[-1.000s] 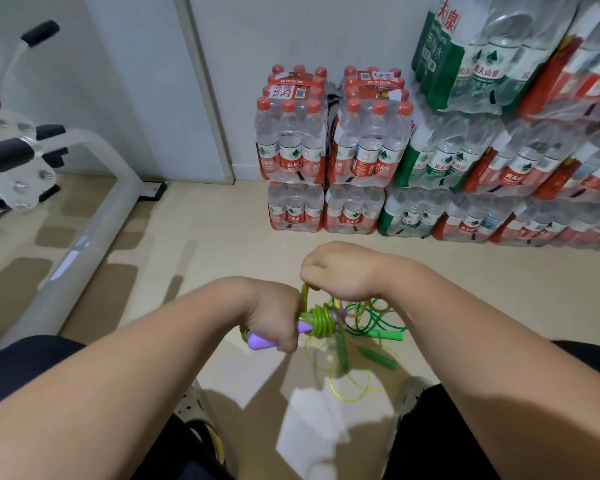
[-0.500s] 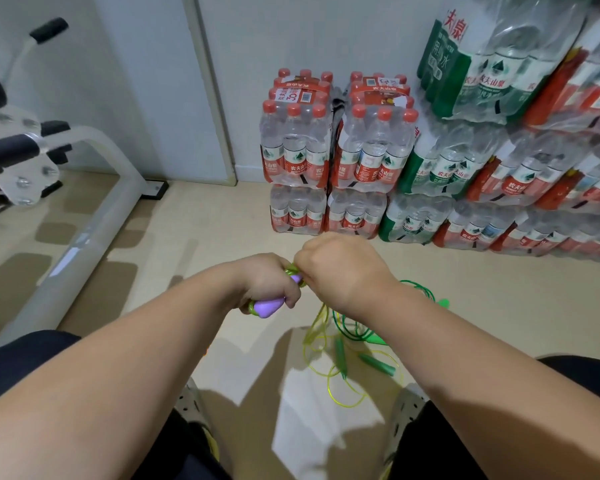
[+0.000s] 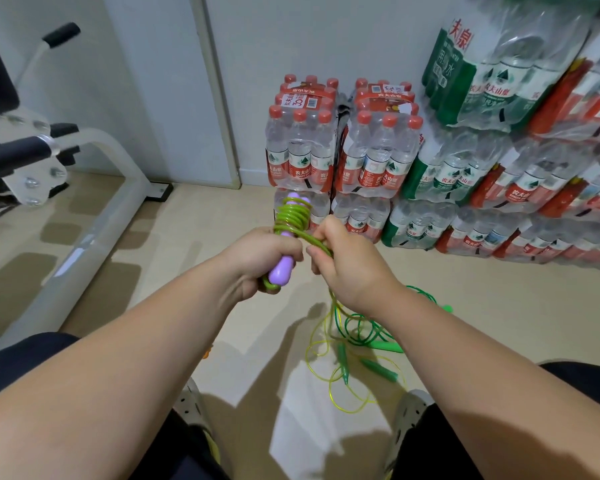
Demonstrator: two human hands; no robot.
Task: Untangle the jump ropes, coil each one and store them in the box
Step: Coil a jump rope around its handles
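Bottle packs (image 3: 378, 157) closed off twelve to three o'clock, a gym frame (image 3: 94, 230) nine. The left hand (image 3: 260, 258) gripped the rope-wound handles (image 3: 281, 271). The right hand (image 3: 350, 271) pinched the rope (image 3: 293, 218), with loose ropes (image 3: 342, 358) at its six.

Left hand (image 3: 264, 252) grips purple handles (image 3: 280, 271); right hand (image 3: 347, 261) pinches green rope (image 3: 293, 216).
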